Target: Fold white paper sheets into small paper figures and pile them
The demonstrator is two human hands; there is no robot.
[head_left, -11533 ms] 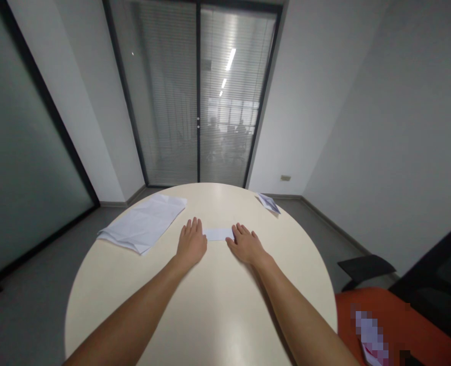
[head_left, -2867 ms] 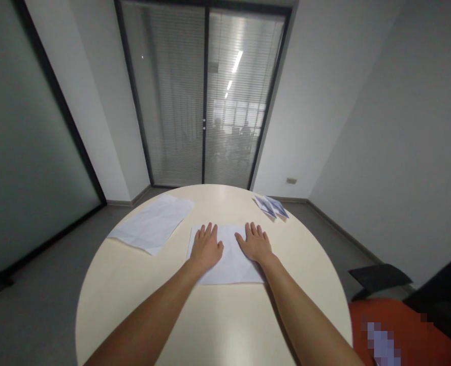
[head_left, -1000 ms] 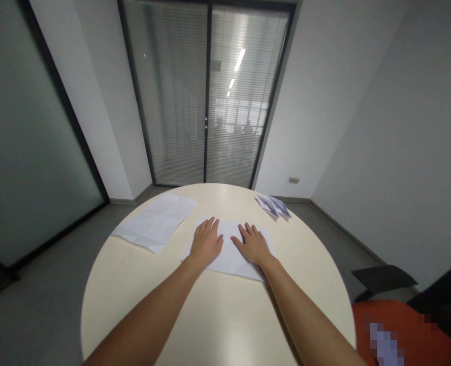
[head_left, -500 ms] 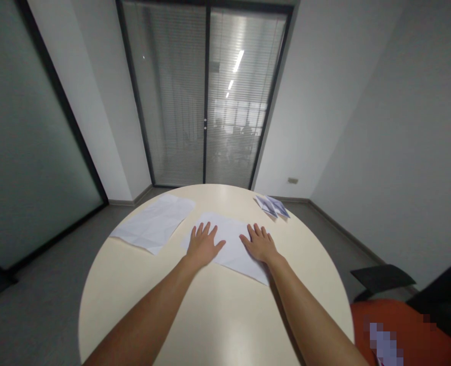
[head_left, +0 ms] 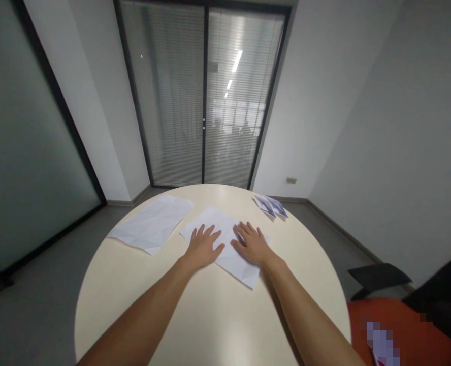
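Note:
A creased white sheet of paper lies on the round cream table in front of me. My left hand rests on its left part, palm down with the fingers spread. On the right part lies my right hand, also palm down, its fingers stretched out and slightly apart. Both palms hide some of the sheet. Its near corner shows between my forearms.
Another creased white sheet lies at the table's left. Folded printed paper stands near the far right edge. An orange chair with a black armrest is at the right. Glass doors stand beyond the table.
The middle sheet has turned a little clockwise under my hands. My right hand has shifted slightly left, closer to my left hand, which has barely moved.

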